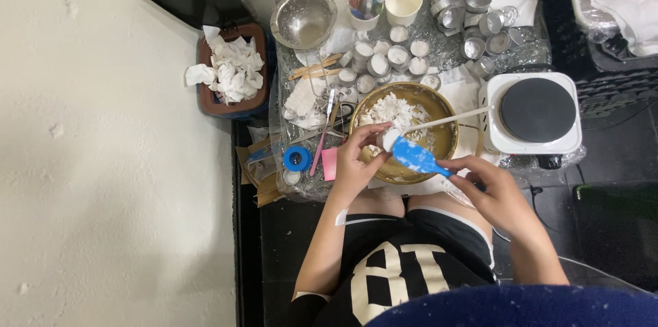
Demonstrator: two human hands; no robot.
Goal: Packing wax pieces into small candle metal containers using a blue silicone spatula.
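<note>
Blue spatula [415, 157] over gold bowl [439, 104] of white flakes.
Right hand [495, 193] closed on stiff handle; left hand [355, 161] pinching waxy tip, probably slippery, light.

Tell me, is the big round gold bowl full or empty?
Partly full. The big round gold bowl holds a heap of white crumbly chunks on its left side, while bare gold shows on the right. A thin white stick lies across it.
</note>
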